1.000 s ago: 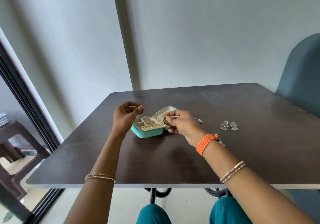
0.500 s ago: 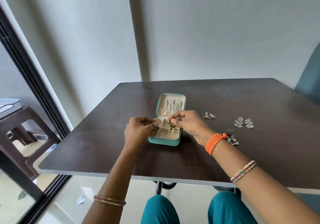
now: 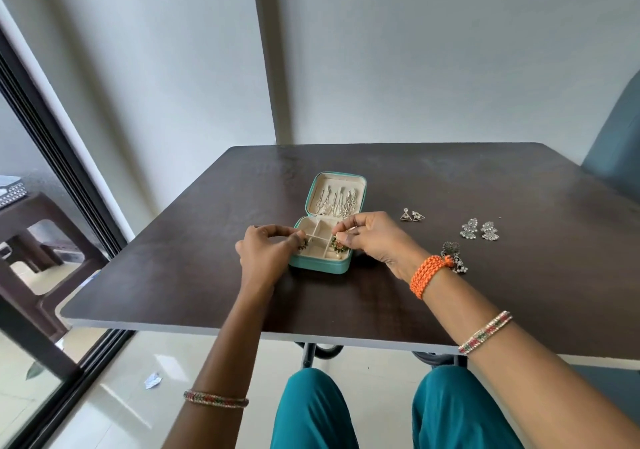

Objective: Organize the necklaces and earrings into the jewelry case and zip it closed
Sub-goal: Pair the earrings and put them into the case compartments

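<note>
We have the teal jewelry case (image 3: 320,264) lying open on the bench (image 3: 450,178), its lid laid back beyond our fingertips with the silver necklaces (image 3: 337,202) already hung inside it, so the divided tray sits nearest us where both hands can reach it.

Our right hand (image 3: 372,237) reaches in over the tray's right side, wrist raised and fingers (image 3: 341,239) curled down in a pinch on a green and orange earring (image 3: 335,244), which hangs just under the fingertips above the near right compartment. We judge it is held by its top so that it can be lowered in without tangling.

Our left hand (image 3: 265,252) comes in from the other side, fingers bent toward the thumb over the tray's left edge, and pinches what looks like the matching earring (image 3: 304,244); most of it is hidden by the fingers, so we cannot tell whether it already rests in the compartment.

Beyond our right hand, well apart from the case, three more pairs wait on the bench: the small triangular earrings (image 3: 412,215), the silver drop earrings (image 3: 479,230), and the dark beaded earrings (image 3: 453,254) just behind our wrist, beside the orange bracelet (image 3: 427,273). We judge the zip cannot be closed until these are in.
</note>
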